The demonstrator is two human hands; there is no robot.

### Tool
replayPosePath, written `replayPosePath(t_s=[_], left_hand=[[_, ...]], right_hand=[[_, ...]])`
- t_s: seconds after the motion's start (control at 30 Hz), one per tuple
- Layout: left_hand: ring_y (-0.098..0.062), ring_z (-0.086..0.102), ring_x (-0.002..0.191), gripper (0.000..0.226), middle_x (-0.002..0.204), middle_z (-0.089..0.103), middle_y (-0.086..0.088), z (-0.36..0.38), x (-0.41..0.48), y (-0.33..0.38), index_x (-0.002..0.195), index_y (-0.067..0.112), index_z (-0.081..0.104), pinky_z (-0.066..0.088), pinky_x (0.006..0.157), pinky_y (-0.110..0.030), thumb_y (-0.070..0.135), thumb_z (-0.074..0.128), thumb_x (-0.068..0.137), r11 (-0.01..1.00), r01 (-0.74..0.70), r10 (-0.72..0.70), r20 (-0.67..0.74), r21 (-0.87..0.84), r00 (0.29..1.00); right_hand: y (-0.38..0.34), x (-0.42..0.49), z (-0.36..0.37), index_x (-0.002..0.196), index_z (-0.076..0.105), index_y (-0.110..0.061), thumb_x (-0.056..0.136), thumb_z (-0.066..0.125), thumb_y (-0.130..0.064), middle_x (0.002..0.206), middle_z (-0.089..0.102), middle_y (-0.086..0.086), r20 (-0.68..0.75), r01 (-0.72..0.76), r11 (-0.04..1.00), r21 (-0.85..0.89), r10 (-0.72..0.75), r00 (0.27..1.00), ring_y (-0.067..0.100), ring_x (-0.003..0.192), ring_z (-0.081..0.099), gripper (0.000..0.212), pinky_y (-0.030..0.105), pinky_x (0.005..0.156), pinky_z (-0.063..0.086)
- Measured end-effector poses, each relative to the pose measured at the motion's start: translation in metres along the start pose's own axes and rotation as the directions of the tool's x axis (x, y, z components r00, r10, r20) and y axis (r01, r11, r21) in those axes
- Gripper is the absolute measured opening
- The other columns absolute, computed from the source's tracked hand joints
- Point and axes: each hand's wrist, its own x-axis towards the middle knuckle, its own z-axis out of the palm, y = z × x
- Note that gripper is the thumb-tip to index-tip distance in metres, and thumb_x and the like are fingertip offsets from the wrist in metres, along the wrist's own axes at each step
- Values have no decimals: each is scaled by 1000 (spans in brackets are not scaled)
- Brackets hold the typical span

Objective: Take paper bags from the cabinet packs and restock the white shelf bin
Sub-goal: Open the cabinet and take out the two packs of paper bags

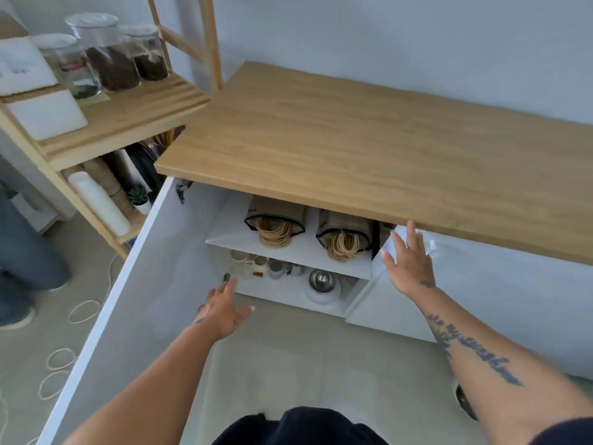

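Both bag packs [275,220] lie end-on, handles toward you, under the countertop [369,149]; your left hand [221,311] and right hand [409,264] are spread, empty.

No word or number can be read for certain anywhere in the head view. A cursive script tattoo [475,348] runs along the person's right forearm, its letters too blurred to make out. A small dark mark [427,283] sits at the wrist just below the right hand [409,264]. A white card [22,67] on the wooden shelf carries faint grey print, and a glass jar [72,64] beside it carries a reddish label, both illegible.
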Motion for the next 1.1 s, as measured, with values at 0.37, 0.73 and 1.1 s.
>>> replayPosePath(t_s=[0.37, 0.73, 1.1], left_hand=[[-28, 17, 143, 77, 156, 18, -6, -9, 30, -10, 149, 20, 7, 30, 110, -47, 47, 49, 90, 994, 4, -9, 43, 107, 999], [-25, 21, 141, 77, 155, 22, -5, -3, 52, 4, 149, 20, 4, 33, 108, -44, 44, 49, 91, 978, 11, -20, 41, 208, 999], [-27, 24, 140, 76, 154, 22, -8, -32, 126, 17, 149, 18, 2, 36, 107, -46, 42, 46, 93, 958, -158, 144, 77, 241, 987]], right_hand=[[-12, -22, 64, 144, 28, -24, 97, 33, -41, 159, 1, -1, 299, -52, 990, 134, 10, 954, 22, 144, 15, 50, 42, 110, 28], [-11, 25, 78, 145, 22, -28, 97, 32, -42, 159, 0, -1, 374, -8, 993, 114, -35, 927, 23, 142, 18, 51, 44, 109, 30], [-13, 53, 82, 145, 22, -25, 96, 35, -42, 159, 4, 2, 268, -149, 982, 116, 114, 957, 27, 141, 21, 53, 43, 107, 31]])
